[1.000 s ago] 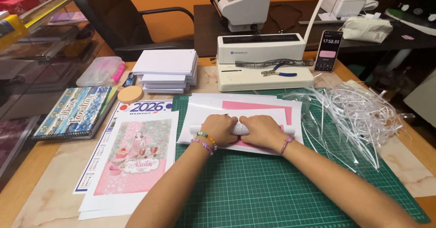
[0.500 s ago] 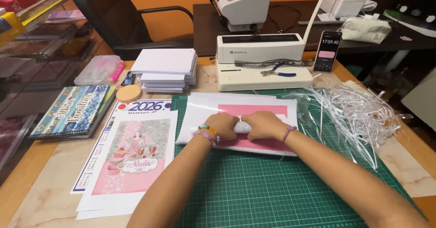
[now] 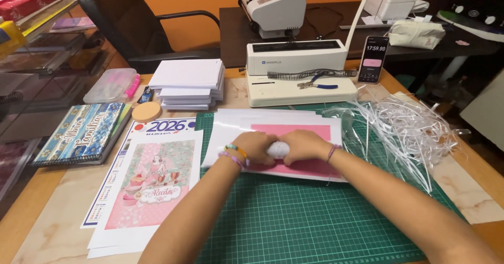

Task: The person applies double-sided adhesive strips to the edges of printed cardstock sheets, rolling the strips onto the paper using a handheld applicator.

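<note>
Hands met over a pink sheet.
Left hand and right hand fingers closed together on a white wad.

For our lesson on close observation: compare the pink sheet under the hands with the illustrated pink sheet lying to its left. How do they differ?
The pink sheet under the hands is plain, lies on the green cutting mat, and is partly covered by both hands. The illustrated sheet carries a picture, lies mostly off the mat, and is untouched. Both are pink with white borders and lie flat.
</note>
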